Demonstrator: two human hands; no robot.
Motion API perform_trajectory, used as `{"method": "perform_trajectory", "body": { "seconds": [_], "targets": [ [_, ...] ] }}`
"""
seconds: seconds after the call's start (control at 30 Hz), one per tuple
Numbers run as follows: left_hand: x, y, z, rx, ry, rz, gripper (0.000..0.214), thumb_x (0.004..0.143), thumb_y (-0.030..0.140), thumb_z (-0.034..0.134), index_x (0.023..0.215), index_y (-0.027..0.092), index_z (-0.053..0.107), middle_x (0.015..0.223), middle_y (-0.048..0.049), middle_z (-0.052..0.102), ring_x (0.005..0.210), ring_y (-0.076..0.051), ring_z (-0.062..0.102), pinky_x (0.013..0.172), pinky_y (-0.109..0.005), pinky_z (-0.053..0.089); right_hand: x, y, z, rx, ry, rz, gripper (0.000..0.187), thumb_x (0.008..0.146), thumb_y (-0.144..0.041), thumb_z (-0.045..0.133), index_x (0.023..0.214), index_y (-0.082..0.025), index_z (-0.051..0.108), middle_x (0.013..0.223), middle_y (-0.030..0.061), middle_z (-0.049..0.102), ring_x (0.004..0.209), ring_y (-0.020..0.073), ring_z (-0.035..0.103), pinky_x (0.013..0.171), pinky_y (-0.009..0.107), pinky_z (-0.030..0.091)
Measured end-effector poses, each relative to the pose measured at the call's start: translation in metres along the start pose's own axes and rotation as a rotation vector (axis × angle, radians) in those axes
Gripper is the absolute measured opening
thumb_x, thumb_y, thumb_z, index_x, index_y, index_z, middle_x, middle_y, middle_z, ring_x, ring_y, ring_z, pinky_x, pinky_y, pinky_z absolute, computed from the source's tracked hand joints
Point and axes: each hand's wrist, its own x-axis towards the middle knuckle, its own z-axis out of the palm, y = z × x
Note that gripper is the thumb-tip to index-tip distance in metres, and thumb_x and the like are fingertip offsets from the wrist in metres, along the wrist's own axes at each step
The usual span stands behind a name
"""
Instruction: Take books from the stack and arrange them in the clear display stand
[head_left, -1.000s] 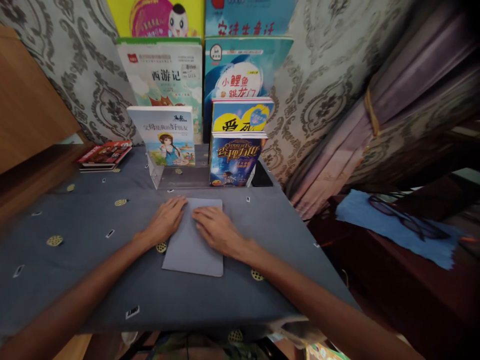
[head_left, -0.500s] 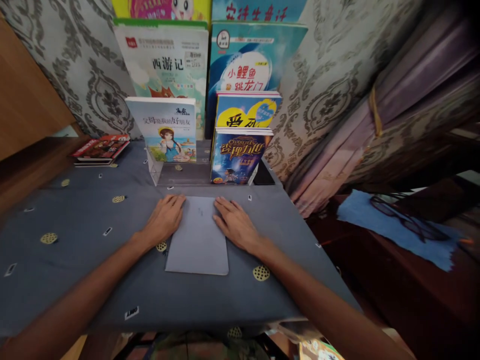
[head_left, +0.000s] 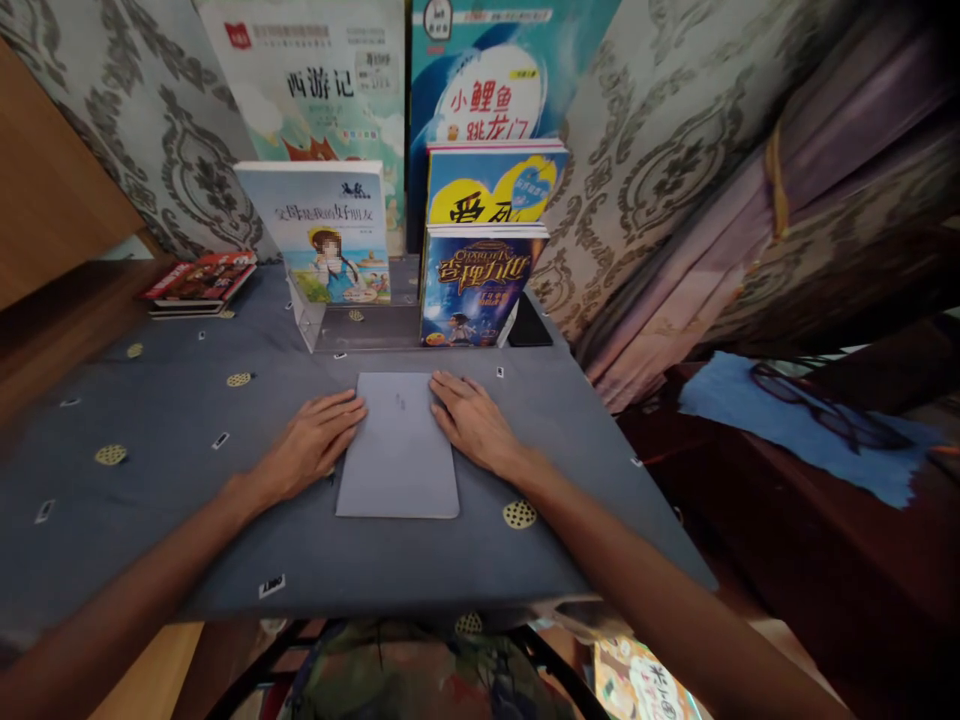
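A plain grey-blue notebook (head_left: 401,460) lies closed and flat on the cloth-covered table, with small faint lettering near its top. Along its left edge rests my left hand (head_left: 311,440), palm down, fingers stretched out, the fingertips at the upper part of that edge. My right hand (head_left: 474,425) lies palm down at the upper right edge, fingers extended and its thumb side against the cover. Neither hand grips anything.
Behind the notebook, a clear acrylic stand (head_left: 352,340) holds several upright books, among them a dark blue one (head_left: 472,290). Red books (head_left: 199,283) lie at the back left, a black flat object (head_left: 529,325) at the back right. Glasses (head_left: 829,405) rest on a blue cloth (head_left: 739,415).
The view has tilted down, so table and books sit higher in the picture. My left hand has slid slightly back toward me and left along the notebook's edge; my right hand stays at its edge.
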Motion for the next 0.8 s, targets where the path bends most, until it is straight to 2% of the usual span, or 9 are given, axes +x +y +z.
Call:
{"method": "perform_trajectory", "body": {
  "seconds": [0.2,0.33,0.5,0.67,0.8],
  "targets": [
    [-0.044,0.049,-0.023,-0.046,0.028,0.21,0.032,0.096,0.013,0.053,0.125,0.017,0.066,0.121,-0.0104,0.073,0.117,-0.022,0.067,0.105,-0.044,0.052,0.0,-0.001,0.001,-0.057,0.013,-0.003,0.044,0.099,-0.022,0.041,0.14,-0.012,0.055,0.151,0.0168,0.05,0.143,0.0278,0.044,0.119,0.052,0.033],
    [-0.052,0.066,-0.03,-0.024,0.019,0.249,0.034,0.094,0.01,0.053,0.126,0.016,0.065,0.117,-0.0105,0.074,0.112,-0.022,0.069,0.103,-0.044,0.054,0.0,-0.003,-0.001,-0.095,0.006,-0.001,0.044,0.099,-0.022,0.042,0.139,-0.011,0.056,0.15,0.0172,0.052,0.142,0.0277,0.045,0.119,0.051,0.034],
    [-0.028,0.078,-0.024,0.011,-0.084,0.331,0.034,0.098,0.015,0.049,0.129,0.013,0.061,0.123,-0.0121,0.072,0.116,-0.023,0.066,0.103,-0.045,0.051,0.001,-0.001,0.0,-0.061,0.016,-0.002,0.042,0.099,-0.023,0.044,0.137,-0.011,0.057,0.149,0.0173,0.053,0.141,0.0277,0.046,0.118,0.051,0.034],
    [0.01,0.099,-0.001,-0.01,-0.154,0.412,0.033,0.102,0.025,0.044,0.124,0.01,0.063,0.124,-0.0136,0.071,0.115,-0.024,0.065,0.101,-0.043,0.051,0.002,0.007,0.0,0.057,0.054,-0.012,0.04,0.101,-0.027,0.041,0.134,-0.015,0.061,0.146,0.0151,0.056,0.138,0.0267,0.05,0.115,0.049,0.037],
    [0.041,0.098,0.018,0.021,-0.163,0.398,0.035,0.104,0.028,0.038,0.119,0.012,0.065,0.123,-0.0131,0.071,0.114,-0.023,0.066,0.098,-0.041,0.051,0.004,0.015,-0.003,0.195,0.081,-0.03,0.045,0.105,-0.034,0.034,0.135,-0.016,0.061,0.14,0.0142,0.062,0.135,0.0256,0.054,0.113,0.047,0.041]
  ]
}}
